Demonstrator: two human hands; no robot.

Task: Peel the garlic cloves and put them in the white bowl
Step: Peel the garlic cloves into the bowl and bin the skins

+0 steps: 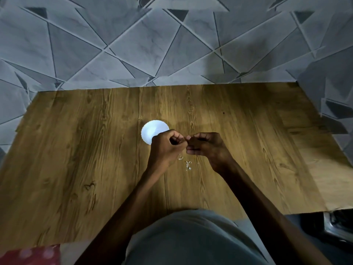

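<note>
Above wooden table [76, 150], left hand [166, 148] and right hand [208, 150] meet, grips curled, contents hidden.

Left hand [166, 148] and right hand [207, 148] meet fingertip to fingertip, fingers curled inward. Whatever lies between them is hidden.

White bowl [152, 131]: near-right rim covered by the left hand. Inside washed out to flat white, contents unreadable.

Pale scraps [188, 165] on the table [76, 150] just below the hands: too small to identify.

Table's near edge partly hidden behind the person's grey-clad torso [191, 236].

Red spotted object [30, 255], bottom-left corner: cut off by the frame, blurred.

Dark shiny object [336, 224], lower right edge: cut off, unidentifiable.
</note>
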